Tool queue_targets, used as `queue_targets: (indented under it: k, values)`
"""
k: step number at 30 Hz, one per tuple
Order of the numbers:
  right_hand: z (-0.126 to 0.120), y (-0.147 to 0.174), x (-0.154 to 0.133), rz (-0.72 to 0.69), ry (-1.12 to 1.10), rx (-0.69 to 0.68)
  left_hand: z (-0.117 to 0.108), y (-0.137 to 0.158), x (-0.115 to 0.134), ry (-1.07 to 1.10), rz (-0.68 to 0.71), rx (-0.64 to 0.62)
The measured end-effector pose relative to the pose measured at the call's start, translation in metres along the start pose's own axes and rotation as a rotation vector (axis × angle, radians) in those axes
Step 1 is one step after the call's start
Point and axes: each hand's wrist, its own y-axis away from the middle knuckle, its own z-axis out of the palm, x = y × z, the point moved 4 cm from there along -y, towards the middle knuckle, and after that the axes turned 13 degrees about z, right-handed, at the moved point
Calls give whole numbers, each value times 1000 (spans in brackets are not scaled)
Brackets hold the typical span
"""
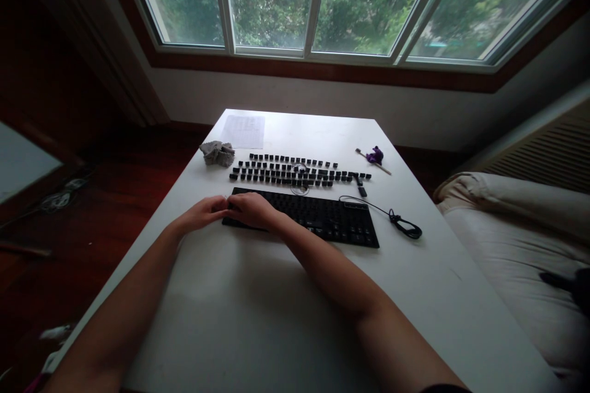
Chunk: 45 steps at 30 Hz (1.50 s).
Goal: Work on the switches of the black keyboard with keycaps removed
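Note:
A black keyboard (322,215) lies on the white table, with its keys removed in part; how many is too dark to tell. Over its left end, my right hand (252,209) is closed, fingers curled down, and covers the corner. My left hand (203,214) comes in from the left, fingers pressed together, its tips meeting those of the right hand. Something small and thin may be between the fingertips, but I cannot make it out. Behind the keyboard, loose black keycaps (276,175) are laid out in several rows. A wire keycap puller, or similar wire loop (300,190), lies among them.
A grey cloth (217,153) sits at the table's left edge, near a printed sheet (244,131). At the right lie a brush (382,168) with a purple cloth (375,155) and the keyboard's coiled cable (408,228). A beige padded seat (502,245) stands right of the table.

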Motion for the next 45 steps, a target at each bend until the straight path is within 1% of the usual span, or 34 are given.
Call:
queue_targets:
  k: [3, 9, 16, 22, 25, 27, 32, 35, 39, 42, 45]
  values:
    - [3, 2, -2, -2, -5, 10, 1, 0, -2, -3, -9, -35]
    - [7, 5, 7, 127, -122, 75, 0, -1, 1, 0, -36, -37]
    - [15, 14, 13, 194, -198, 158, 1, -3, 12, 42, -57, -60]
    - [13, 17, 16, 218, -279, 200, 0, -3, 14, 30, -41, -65]
    - [8, 18, 19, 274, -370, 237, -1, -3, 12, 27, -35, -41]
    - [6, 18, 18, 277, -394, 245, 0, -4, 11, 33, -35, -32]
    - [4, 20, 13, 274, -337, 262, 0, -5, 10, 7, -49, 36]
    - [4, 21, 11, 272, -309, 261, -1, -5, 15, 12, -45, 37]
    - [2, 25, 14, 302, -340, 344, -8, -4, 18, -8, -49, 58]
    - [-2, 26, 21, 352, -408, 408, -16, -3, 13, -4, -59, 127]
    - [-4, 26, 28, 413, -473, 424, -26, -6, 2, -5, -96, 286]
